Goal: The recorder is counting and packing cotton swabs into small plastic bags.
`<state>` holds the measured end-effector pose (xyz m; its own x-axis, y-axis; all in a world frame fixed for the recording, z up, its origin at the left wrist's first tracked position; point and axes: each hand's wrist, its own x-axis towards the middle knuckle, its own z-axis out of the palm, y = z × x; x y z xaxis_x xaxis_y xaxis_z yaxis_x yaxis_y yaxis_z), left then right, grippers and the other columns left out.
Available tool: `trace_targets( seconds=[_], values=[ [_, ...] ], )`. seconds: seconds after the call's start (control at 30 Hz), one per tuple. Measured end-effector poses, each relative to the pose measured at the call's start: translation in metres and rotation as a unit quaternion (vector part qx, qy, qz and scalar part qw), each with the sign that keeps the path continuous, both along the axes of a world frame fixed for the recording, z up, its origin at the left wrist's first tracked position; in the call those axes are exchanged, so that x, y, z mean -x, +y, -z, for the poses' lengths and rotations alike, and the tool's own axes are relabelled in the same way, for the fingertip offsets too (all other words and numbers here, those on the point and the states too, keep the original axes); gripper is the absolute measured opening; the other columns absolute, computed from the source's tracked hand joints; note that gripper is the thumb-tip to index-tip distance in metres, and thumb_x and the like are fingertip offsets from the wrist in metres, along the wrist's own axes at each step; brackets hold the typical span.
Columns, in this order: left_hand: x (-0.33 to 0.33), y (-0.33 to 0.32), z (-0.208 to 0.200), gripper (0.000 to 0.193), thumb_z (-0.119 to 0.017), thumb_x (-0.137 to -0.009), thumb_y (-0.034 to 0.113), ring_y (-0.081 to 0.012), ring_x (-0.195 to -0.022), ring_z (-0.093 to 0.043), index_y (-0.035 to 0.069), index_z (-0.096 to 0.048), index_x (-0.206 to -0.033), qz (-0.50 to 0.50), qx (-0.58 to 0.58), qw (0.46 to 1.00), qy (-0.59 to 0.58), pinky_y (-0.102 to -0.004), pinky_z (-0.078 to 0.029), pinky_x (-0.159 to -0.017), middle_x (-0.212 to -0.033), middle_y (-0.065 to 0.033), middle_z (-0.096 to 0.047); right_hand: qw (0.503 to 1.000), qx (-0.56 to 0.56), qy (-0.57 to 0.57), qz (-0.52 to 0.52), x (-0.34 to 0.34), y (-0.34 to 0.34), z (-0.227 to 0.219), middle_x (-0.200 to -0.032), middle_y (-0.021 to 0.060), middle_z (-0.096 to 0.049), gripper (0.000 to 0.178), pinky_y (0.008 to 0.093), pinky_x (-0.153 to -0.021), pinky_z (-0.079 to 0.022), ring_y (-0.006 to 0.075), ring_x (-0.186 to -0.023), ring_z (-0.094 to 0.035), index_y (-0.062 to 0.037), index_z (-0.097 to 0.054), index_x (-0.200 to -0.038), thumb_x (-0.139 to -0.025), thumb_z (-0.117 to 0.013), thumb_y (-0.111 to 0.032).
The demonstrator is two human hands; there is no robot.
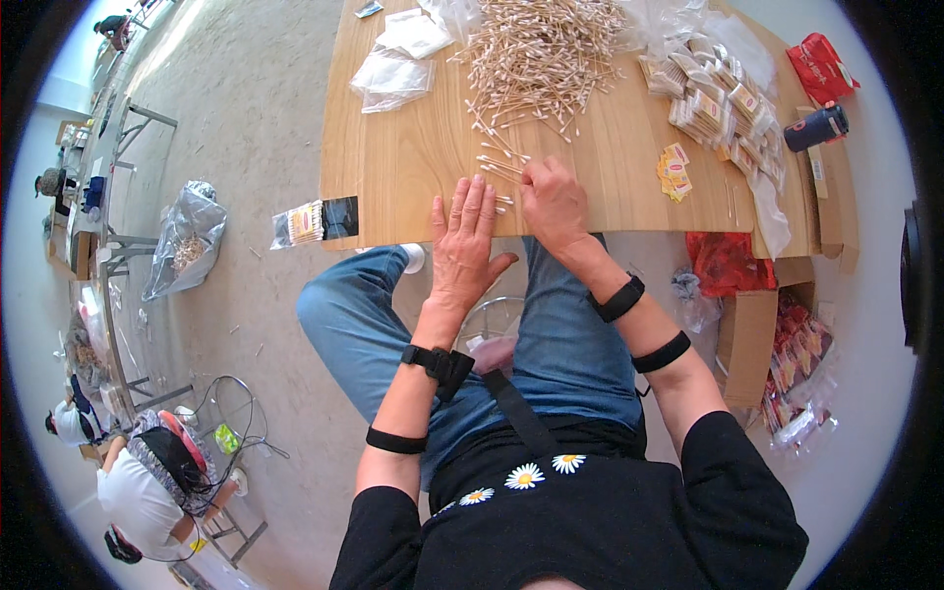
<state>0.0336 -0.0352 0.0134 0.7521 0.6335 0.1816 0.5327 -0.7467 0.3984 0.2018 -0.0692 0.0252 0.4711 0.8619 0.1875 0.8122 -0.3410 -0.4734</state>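
My left hand [458,236] lies flat near the table's front edge, fingers stretched out and thumb spread. A few cotton swab tips [503,203] show beside its little-finger-free side, between the two hands. Just to the right, my right hand [557,202] is closed, its fingertips bent down against several loose cotton swabs [500,167]; the curled fingers partly hide what they grip. Beyond both hands rises a large heap of cotton swabs [541,59], its near end trailing toward my fingers.
Clear plastic bags [391,79] lie at the far left of the wooden table [393,167]. A filled swab packet [303,224] sits at the left corner. Yellow cards [674,172], piled packs [713,103] and a dark bottle [816,128] are on the right. Cardboard boxes [745,349] stand below.
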Motion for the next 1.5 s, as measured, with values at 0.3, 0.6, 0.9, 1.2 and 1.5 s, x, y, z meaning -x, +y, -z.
trace_targets(
  seconds=[0.3,0.6,0.9,1.2,1.5],
  values=[
    [0.001,-0.001,-0.003,0.112,-0.088,-0.062,0.038,-0.0315,-0.152,-0.021,0.004,-0.033,-0.154,0.001,0.005,1.0,-0.008,-0.0557,-0.013,-0.122,-0.163,-0.0131,-0.027,0.997,-0.044,0.036,-0.042,0.006,0.005,0.0,-0.096,0.0163,-0.064,0.004,0.0483,-0.073,-0.055,0.0387,-0.085,-0.067,-0.0051,-0.065,-0.088,-0.085,-0.063,-0.007],
    [-0.002,0.007,-0.006,0.114,-0.088,-0.06,0.041,-0.0307,-0.152,-0.023,0.004,-0.034,-0.153,0.021,-0.015,1.0,-0.007,-0.0565,-0.014,-0.122,-0.162,-0.0131,-0.03,0.997,-0.05,0.041,-0.034,0.002,0.009,-0.004,-0.094,0.0166,-0.063,0.006,0.0487,-0.073,-0.054,0.0386,-0.086,-0.066,-0.0051,-0.065,-0.088,-0.087,-0.063,-0.01],
    [-0.005,0.004,-0.005,0.114,-0.088,-0.06,0.042,-0.0306,-0.15,-0.026,0.006,-0.034,-0.153,0.0,-0.011,1.0,0.007,-0.0605,-0.011,-0.121,-0.16,-0.0125,-0.032,0.998,-0.031,0.015,-0.061,0.005,0.01,0.001,-0.091,0.0172,-0.064,0.008,0.0495,-0.07,-0.055,0.0392,-0.081,-0.067,-0.0051,-0.065,-0.089,-0.087,-0.064,-0.013],
    [-0.006,0.01,-0.006,0.114,-0.087,-0.059,0.043,-0.0278,-0.151,-0.025,0.008,-0.035,-0.154,0.011,-0.014,0.999,0.03,-0.0617,-0.006,-0.121,-0.161,-0.0101,-0.031,0.999,-0.036,0.009,-0.004,-0.008,0.04,-0.011,-0.095,0.0152,-0.065,0.012,0.0463,-0.075,-0.054,0.0355,-0.085,-0.066,-0.0053,-0.065,-0.086,-0.083,-0.069,-0.016],
    [-0.009,0.009,-0.003,0.115,-0.089,-0.057,0.042,-0.0277,-0.151,-0.026,0.008,-0.036,-0.153,0.007,-0.014,1.0,0.021,-0.0613,-0.009,-0.121,-0.16,-0.0092,-0.033,0.998,-0.054,0.006,-0.02,-0.024,0.055,0.001,-0.09,0.0133,-0.066,0.006,0.0457,-0.075,-0.054,0.0345,-0.085,-0.066,-0.006,-0.066,-0.08,-0.081,-0.064,-0.011]
  ],
)
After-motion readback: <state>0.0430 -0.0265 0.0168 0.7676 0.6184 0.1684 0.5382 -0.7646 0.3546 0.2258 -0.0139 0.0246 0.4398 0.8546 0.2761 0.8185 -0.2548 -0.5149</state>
